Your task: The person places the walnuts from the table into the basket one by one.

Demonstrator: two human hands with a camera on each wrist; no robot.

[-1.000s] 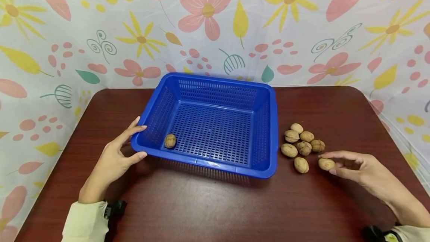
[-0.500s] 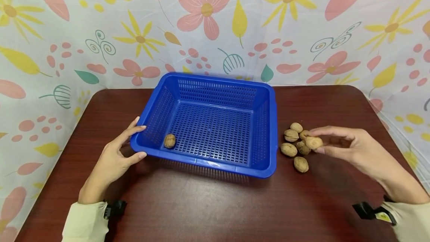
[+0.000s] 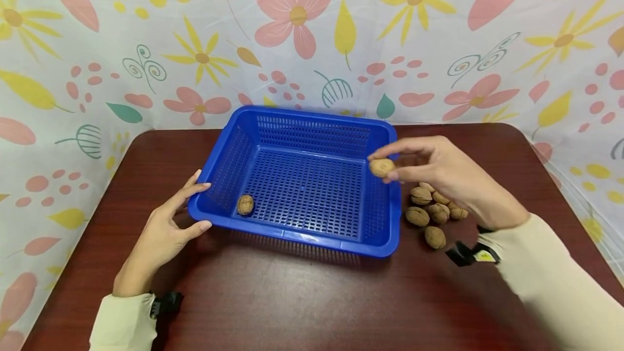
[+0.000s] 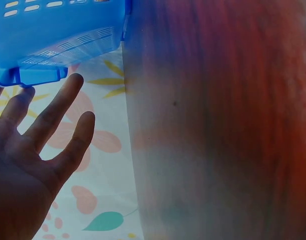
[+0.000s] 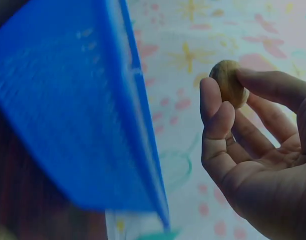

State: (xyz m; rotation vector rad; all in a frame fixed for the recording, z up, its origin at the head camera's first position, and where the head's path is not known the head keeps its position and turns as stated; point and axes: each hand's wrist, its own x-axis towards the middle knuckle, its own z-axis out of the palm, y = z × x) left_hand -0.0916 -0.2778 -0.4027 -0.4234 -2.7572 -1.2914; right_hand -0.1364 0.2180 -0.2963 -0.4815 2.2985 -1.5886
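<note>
A blue plastic basket (image 3: 304,238) with perforated walls stands on the table. One walnut (image 3: 245,205) lies inside it, in the near left corner. My left hand (image 3: 162,234) rests on the basket's left rim near that corner, its fingers spread and fairly straight in the left wrist view. My right hand (image 3: 441,172) pinches a walnut (image 3: 382,167) between thumb and fingers, over the basket's right rim. The right wrist view shows that walnut (image 5: 227,82) at the fingertips, beside the blurred basket wall. Several walnuts (image 3: 439,213) lie right of the basket, partly behind my right hand.
The dark red-brown table (image 3: 292,307) carries everything. A white cloth (image 3: 302,80) printed with flowers and leaves hangs behind and beside it, close to the basket's far rim. A black wrist strap (image 3: 472,254) is on my right wrist.
My right hand has carried the pinched walnut from the table, past the pile, up and leftward to the basket's right rim. My left hand and the basket have stayed put.
</note>
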